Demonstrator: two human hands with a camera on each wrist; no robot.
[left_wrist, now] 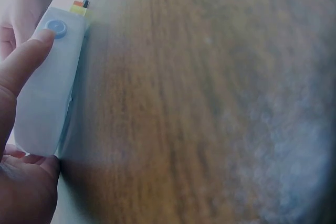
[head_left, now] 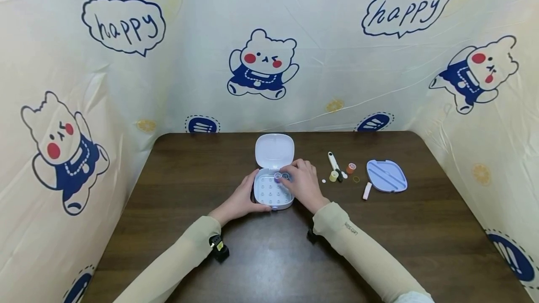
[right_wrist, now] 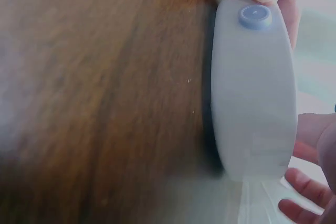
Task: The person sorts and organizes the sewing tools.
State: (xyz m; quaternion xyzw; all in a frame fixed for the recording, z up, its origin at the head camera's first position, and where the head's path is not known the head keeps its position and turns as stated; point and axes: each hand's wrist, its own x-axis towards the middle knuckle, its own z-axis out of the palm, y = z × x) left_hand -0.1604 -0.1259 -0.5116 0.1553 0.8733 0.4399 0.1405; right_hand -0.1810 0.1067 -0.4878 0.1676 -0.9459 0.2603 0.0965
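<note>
A small white case (head_left: 273,202) stands on the table with its lid (head_left: 275,150) raised, showing rows of small pegs inside. My left hand (head_left: 242,198) grips the case's left side, its thumb beside the round blue button (left_wrist: 56,28) on the front. Over the back right of the interior, my right hand (head_left: 303,182) pinches a small spool-like round piece (head_left: 278,176) between thumb and forefinger. Another round piece (head_left: 286,176) sits just beside it, partly covered by the fingers. In the right wrist view, the case's front wall (right_wrist: 254,93) hides what the right fingertips touch.
Right of the case lie a white-handled tool (head_left: 332,159), a yellow spool (head_left: 333,176), an orange spool (head_left: 351,168), a yellowish ring (head_left: 356,179) and a white stick-like piece (head_left: 367,191). Farther right rests a lavender tray (head_left: 387,176). A printed curtain (head_left: 324,69) borders the table (head_left: 269,256).
</note>
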